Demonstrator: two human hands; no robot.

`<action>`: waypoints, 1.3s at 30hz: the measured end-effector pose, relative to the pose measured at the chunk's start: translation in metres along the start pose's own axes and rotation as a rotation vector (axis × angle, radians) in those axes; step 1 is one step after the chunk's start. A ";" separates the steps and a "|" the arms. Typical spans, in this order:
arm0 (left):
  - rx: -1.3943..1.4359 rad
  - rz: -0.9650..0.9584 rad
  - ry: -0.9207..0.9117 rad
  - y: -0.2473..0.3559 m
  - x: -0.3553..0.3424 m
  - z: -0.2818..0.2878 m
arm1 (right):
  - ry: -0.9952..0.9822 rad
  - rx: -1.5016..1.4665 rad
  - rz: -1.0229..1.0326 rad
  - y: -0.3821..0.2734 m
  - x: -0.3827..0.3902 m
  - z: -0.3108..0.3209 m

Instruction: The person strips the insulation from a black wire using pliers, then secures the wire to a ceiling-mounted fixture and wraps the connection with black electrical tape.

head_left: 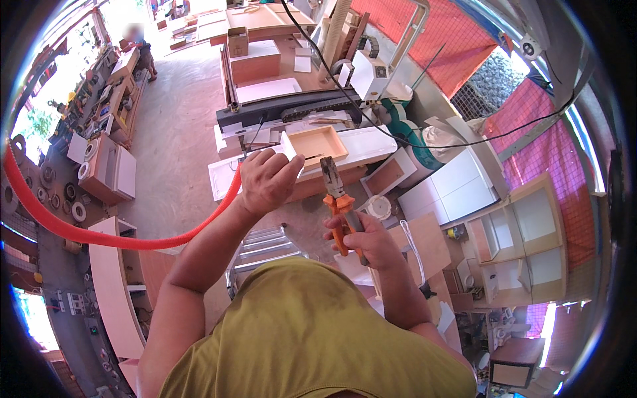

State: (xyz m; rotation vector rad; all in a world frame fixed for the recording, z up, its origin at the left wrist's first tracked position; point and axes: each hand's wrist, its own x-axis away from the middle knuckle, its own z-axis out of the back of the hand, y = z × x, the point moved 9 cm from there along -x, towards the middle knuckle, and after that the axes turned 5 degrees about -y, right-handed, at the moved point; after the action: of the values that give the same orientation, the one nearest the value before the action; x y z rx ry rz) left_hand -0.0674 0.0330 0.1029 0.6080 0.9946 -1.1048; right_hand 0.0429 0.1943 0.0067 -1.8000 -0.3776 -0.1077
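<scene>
My left hand (271, 178) is closed in a fist at the end of a bright orange-red ribbed hose (133, 241). The hose curves in from the left rim and meets the fist on its little-finger side; its end is hidden there. A short dark line shows just beyond the thumb, too thin to make out. Just to the right, my right hand (369, 240) grips combination pliers (337, 199) by their orange and grey handles. The worn metal jaws point up and away from me, close to my left thumb but apart from it.
Ahead stands a workbench with a shallow wooden drawer (320, 142) and white panels (371, 142). A metal ladder (265, 244) lies below my arms. A black cable (458, 144) hangs across the right. Cabinet frames (517, 242) stand at right; a person (141, 53) is far left.
</scene>
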 end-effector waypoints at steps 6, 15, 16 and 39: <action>0.018 -0.155 -0.064 0.001 -0.005 0.010 | -0.173 -0.023 -0.064 -0.006 0.006 0.010; 0.163 -0.393 -0.120 0.013 -0.014 0.031 | -0.511 0.096 -0.221 -0.006 0.013 0.032; 0.163 -0.410 -0.134 0.016 -0.015 0.032 | -0.511 0.108 -0.242 -0.006 0.013 0.034; 0.153 -0.527 -0.134 0.034 -0.012 0.037 | -0.662 0.029 -0.252 -0.014 0.018 0.032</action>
State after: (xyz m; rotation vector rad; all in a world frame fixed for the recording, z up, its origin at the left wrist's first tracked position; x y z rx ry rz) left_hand -0.0242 0.0210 0.1284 0.3916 0.9848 -1.6767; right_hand 0.0514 0.2313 0.0156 -1.7172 -1.0691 0.3264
